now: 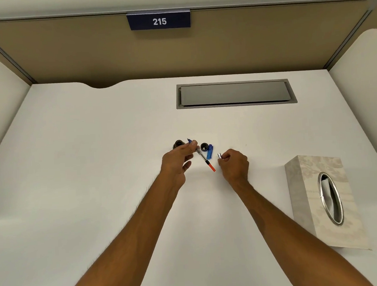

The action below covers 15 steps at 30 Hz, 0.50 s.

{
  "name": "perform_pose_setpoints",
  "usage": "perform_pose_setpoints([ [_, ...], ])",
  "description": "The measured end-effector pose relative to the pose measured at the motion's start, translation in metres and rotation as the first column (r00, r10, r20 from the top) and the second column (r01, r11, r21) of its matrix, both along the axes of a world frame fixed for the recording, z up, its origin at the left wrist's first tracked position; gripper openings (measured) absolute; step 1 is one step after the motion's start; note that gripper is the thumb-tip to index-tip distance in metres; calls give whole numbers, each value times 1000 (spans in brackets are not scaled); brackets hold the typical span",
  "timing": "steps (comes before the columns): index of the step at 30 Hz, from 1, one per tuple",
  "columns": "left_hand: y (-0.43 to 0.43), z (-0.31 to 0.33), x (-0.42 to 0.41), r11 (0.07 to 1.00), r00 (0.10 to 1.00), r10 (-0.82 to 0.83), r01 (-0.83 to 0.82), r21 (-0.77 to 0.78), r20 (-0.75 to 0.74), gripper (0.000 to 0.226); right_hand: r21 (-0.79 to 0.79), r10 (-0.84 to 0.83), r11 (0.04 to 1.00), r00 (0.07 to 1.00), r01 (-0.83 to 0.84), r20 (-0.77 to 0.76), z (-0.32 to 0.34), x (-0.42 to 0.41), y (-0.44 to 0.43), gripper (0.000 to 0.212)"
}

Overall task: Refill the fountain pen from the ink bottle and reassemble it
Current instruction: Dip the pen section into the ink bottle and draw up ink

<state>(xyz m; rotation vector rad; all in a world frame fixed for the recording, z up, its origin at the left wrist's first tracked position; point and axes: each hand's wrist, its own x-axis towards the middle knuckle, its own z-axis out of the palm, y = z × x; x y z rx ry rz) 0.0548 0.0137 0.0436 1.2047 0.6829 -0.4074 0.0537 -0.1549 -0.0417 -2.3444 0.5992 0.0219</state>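
My left hand [180,160] pinches the blue grip section of the fountain pen [200,153]; its nib points up and away, and a clear converter with an orange-red end slants down to the right. The open ink bottle [178,144] stands just behind my left fingers, partly hidden. Its black cap [204,146] lies on the desk to the right, with a blue pen part [210,151] beside it. My right hand [233,163] is closed around a silver pen barrel [219,156], only its end showing.
A white tissue box [325,200] stands at the right. A grey cable hatch [235,93] is set into the white desk [95,160] further back. Partition walls enclose the desk, with a "215" sign [159,21] above.
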Motion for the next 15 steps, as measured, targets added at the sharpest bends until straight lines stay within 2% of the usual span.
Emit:
perform_pose_setpoints([
  [6,1,-4,-1,1000,1000,6,-6,9,-12,20,-63,38,997,999,-40,-25,-6,1,3,13],
  [15,3,-3,-1,1000,1000,18,-18,8,-11,15,-33,48,998,999,-49,-15,-11,0,6,14],
])
